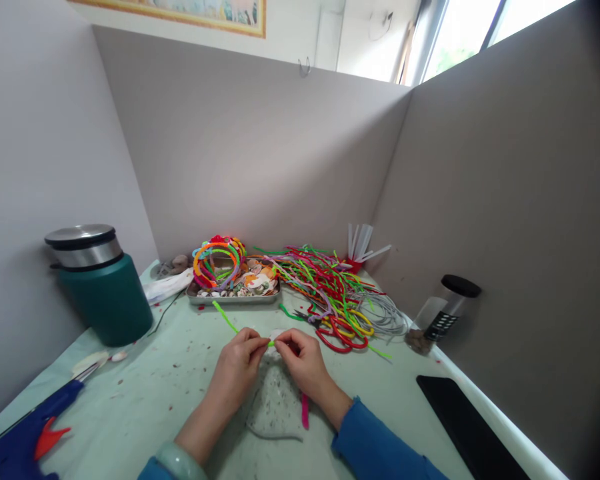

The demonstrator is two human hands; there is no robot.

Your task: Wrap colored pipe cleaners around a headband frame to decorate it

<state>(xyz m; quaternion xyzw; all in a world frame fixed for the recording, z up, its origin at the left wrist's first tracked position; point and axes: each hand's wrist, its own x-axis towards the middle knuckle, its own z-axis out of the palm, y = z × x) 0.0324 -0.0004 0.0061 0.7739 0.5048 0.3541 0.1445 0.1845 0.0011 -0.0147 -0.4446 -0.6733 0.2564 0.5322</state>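
Note:
A bright green pipe cleaner (225, 317) runs between my two hands, its free end sticking out up and to the left. My left hand (240, 367) pinches it between thumb and fingertips. Opposite, my right hand (303, 363) pinches the same pipe cleaner, fingertips almost touching the left ones. A pink strip (305, 411) shows below my right hand, partly hidden by it; I cannot tell whether it is held. On the tablecloth beneath lies a bent grey cord (277, 437). Red-handled scissors (343, 335) rest just beyond my right hand.
A metal tray (235, 300) holds shells and colourful pipe-cleaner rings (219, 263). Beside it lies a heap of pipe cleaners (325, 280) and coiled grey cord (385, 313). A green flask (105, 293) and blue glue gun (25, 427) stand left; a jar (443, 313) and black slab (467, 423), right.

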